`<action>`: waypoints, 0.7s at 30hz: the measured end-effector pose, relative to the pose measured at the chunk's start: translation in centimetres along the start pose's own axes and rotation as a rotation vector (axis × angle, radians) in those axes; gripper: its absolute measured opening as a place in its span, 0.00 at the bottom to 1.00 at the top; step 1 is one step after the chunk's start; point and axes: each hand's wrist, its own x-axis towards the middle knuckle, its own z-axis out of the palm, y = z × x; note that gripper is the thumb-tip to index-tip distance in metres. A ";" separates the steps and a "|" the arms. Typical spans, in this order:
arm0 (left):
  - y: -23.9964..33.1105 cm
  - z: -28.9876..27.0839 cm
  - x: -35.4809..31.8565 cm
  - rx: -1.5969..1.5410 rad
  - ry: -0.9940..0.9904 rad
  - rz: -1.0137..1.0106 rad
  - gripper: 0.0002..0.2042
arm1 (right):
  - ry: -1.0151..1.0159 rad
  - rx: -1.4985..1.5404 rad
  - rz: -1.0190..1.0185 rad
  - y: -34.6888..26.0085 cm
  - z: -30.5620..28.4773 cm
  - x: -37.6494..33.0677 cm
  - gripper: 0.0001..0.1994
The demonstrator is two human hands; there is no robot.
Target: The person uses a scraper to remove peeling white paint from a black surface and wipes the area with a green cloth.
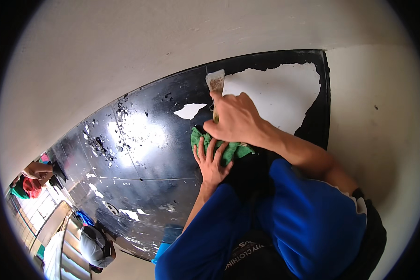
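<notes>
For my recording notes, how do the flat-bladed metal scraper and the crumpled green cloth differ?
The metal scraper has a flat, stained blade; the green cloth is bunched. The right hand grips the scraper; the left hand rests on the cloth. Each has a hand on it.

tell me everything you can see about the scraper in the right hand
The scraper has a flat, flaring blade, greyish and metal-looking, with brown smears across its face. Its narrow handle looks yellowish, but the right hand wraps most of it, the index finger laid along it toward the blade. The blade points away from the person, over the black panel, just left of the large white patch. Whether its edge touches the panel is unclear.
</notes>
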 end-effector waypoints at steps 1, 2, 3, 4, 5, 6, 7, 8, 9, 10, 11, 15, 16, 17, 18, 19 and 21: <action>0.2 -0.1 0.2 0.001 -0.009 0.001 0.36 | -0.003 -0.002 -0.002 0.1 -0.4 0.1 0.21; 0.1 0.0 0.2 0.004 -0.011 0.002 0.36 | -0.062 -0.034 0.039 -0.2 -0.9 0.2 0.26; -0.1 0.1 0.2 0.016 -0.009 0.007 0.36 | -0.121 -0.066 0.080 -0.4 -1.1 0.2 0.33; -0.2 0.2 0.1 0.028 -0.008 0.013 0.36 | -0.154 -0.072 0.081 -0.2 -0.6 -0.1 0.33; -0.1 0.2 0.1 0.025 -0.006 0.015 0.36 | -0.153 -0.075 0.082 0.1 -0.3 -0.2 0.33; -0.1 0.1 0.1 0.028 0.001 0.016 0.37 | -0.109 -0.081 0.046 0.4 0.0 -0.2 0.34; -0.1 0.1 0.1 0.030 0.008 0.018 0.37 | -0.066 -0.086 0.010 0.6 0.1 -0.2 0.34; 0.0 0.0 0.1 0.031 0.009 0.015 0.37 | -0.068 -0.086 0.007 0.3 -0.2 -0.1 0.34; 0.0 0.0 0.2 0.032 0.002 0.019 0.37 | -0.091 -0.079 0.039 -0.1 -0.7 0.1 0.34; 0.0 0.0 0.2 0.034 -0.004 0.023 0.37 | -0.113 -0.073 0.070 -0.4 -0.9 0.2 0.35; -0.1 0.1 0.1 0.034 -0.005 0.023 0.37 | -0.112 -0.072 0.071 -0.5 -0.7 0.0 0.35; -0.1 0.1 0.0 0.021 -0.005 0.009 0.37 | -0.176 -0.145 0.063 -0.7 -0.6 -0.3 0.35; 0.1 0.0 0.1 0.010 -0.012 0.006 0.37 | -0.128 -0.117 0.059 -0.3 -0.4 0.0 0.35; 0.0 0.0 0.1 0.012 -0.012 0.006 0.37 | -0.082 -0.086 0.053 -0.2 -0.2 0.2 0.35; 0.0 0.1 0.1 0.009 -0.008 0.009 0.37 | -0.082 -0.085 0.052 -0.4 -0.2 0.1 0.35; -0.1 0.1 0.0 0.006 -0.004 0.013 0.37 | -0.105 -0.142 0.048 -0.7 -0.1 -0.2 0.35; -0.4 0.4 -0.3 0.004 -0.004 0.009 0.37 | -0.130 -0.202 0.050 -0.8 0.2 -0.4 0.35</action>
